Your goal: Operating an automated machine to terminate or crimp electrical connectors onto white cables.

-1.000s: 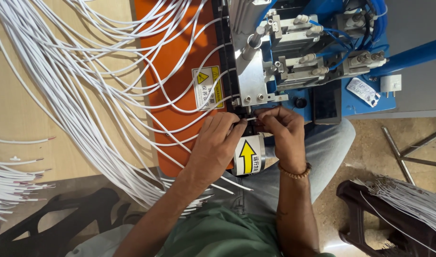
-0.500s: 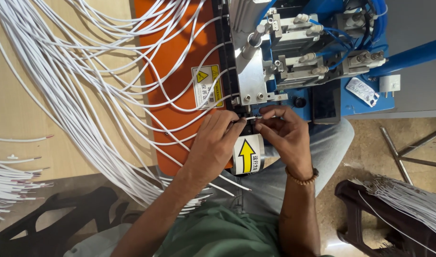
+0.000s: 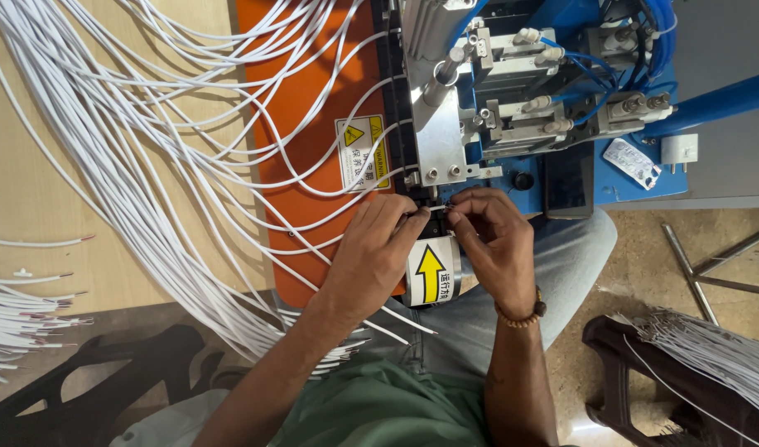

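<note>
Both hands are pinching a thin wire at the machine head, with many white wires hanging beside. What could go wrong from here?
1. The left hand and right hand have their fingertips close under the metal machine head; if it moves, a pinch seems possible.
2. The loose white wires drape beside and under the left forearm and might snag or tangle.
</note>
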